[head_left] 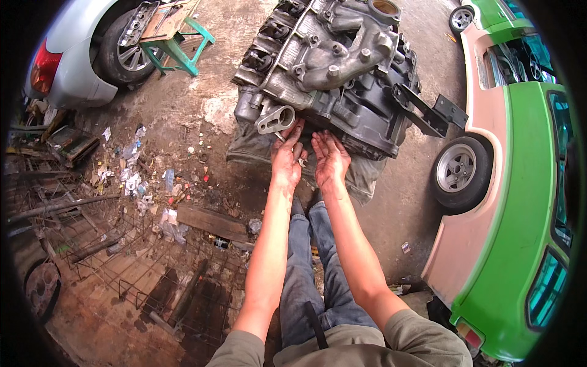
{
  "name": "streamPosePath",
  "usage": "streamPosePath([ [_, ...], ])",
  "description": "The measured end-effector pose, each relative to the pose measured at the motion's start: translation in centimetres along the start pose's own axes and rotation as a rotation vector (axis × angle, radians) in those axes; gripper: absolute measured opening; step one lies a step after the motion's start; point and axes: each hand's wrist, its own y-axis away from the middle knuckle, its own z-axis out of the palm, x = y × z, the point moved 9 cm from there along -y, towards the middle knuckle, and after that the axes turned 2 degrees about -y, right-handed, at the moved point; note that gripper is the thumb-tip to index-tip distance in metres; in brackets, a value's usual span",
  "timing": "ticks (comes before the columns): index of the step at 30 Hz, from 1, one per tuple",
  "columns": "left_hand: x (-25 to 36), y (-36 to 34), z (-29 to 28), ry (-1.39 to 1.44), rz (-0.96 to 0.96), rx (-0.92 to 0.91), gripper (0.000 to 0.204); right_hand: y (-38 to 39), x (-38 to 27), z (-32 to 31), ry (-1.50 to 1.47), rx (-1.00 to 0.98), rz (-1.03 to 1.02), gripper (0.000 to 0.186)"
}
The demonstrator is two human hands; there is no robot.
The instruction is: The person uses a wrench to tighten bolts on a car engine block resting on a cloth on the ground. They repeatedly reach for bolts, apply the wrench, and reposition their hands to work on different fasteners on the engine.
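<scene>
A dark metal engine [342, 92] lies on a grey cloth [361, 174] on the ground in front of me. My left hand [287, 160] is at its near edge, just below an oval metal bracket with a round hole [276, 120]. Its fingers are closed around a small wrench [302, 163], whose open jaw sticks out on the palm side. Beside it, palm up, my right hand [331, 158] reaches to the engine's near face. Its fingers are pressed together with the tips against the engine. Whatever those fingertips grip is hidden. Dark grease marks both hands.
A green and pink car [498, 202] stands at the right, a silver car [85, 61] at the far left. Near that one is a green stool [183, 46] with a wooden top. Litter, a wooden plank [211, 223] and wire mesh [143, 263] cover the left ground.
</scene>
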Motion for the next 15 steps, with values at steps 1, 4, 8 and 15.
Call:
streamPosePath([
  [1,0.2,0.2,0.0,-0.017,0.002,0.056,0.05,0.0,-0.1,0.1,-0.003,-0.007,0.001,0.028],
  [4,0.9,0.1,-0.3,-0.195,0.072,0.256,0.039,0.2,-0.1,0.1,-0.007,-0.01,0.006,0.026],
  [8,3.2,-1.0,0.2,-0.286,0.363,0.326,0.025,0.3,-0.3,-0.1,0.009,0.006,0.013,0.026],
  [15,2.6,-1.5,0.0,-0.354,0.265,0.398,0.023,-0.3,0.4,-0.8,0.061,-0.016,0.083,0.026],
])
